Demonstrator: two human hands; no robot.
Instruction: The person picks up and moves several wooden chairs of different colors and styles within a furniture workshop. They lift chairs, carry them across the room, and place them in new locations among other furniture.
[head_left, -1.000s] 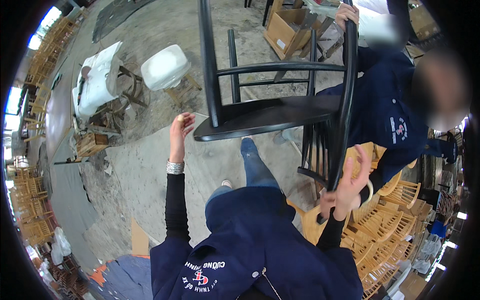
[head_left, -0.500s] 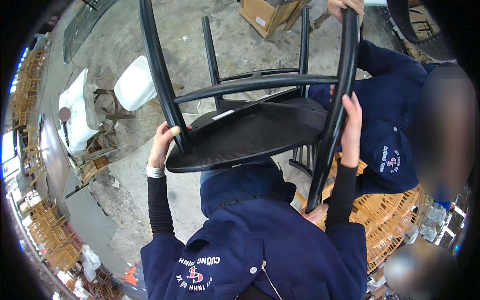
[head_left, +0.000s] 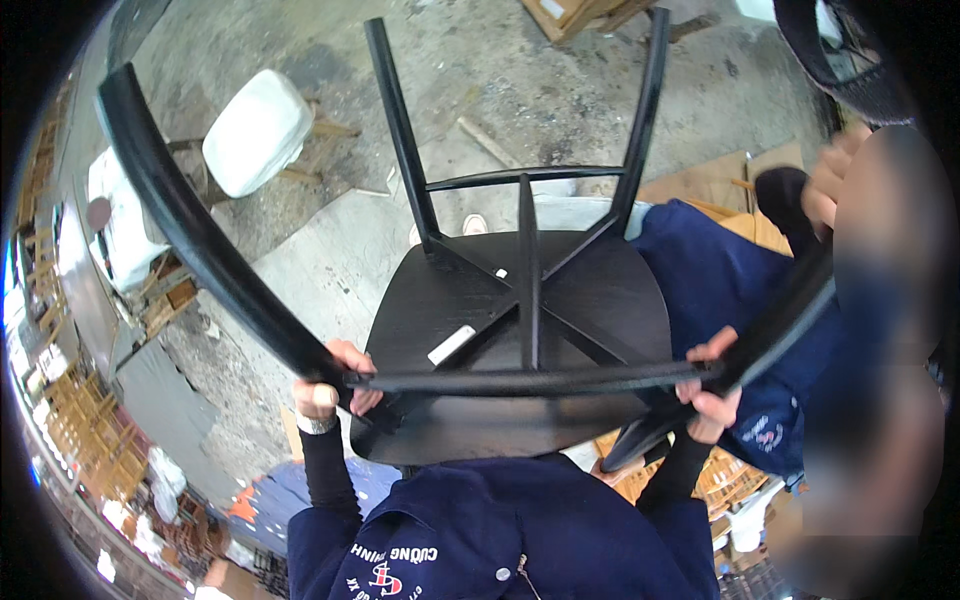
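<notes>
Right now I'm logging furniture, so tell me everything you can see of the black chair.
The black chair looks like painted wood with a slight sheen. It is held upside down over the concrete floor, its seat's underside facing the camera. Braces cross beneath the seat, which bears a white label. One rail joins the far legs, another the near pair. The left hand and the right hand hold it where the near rail meets the legs. Other contact is unclear.

Floor (head_left: pixel 335 60): stained grey concrete
Stool (head_left: pixel 257 132): white-covered, wooden-legged, upper left
Box (head_left: pixel 572 15): brown, at the top edge
Light-wood chairs (head_left: pixel 90 415): massed along the left rim
</notes>
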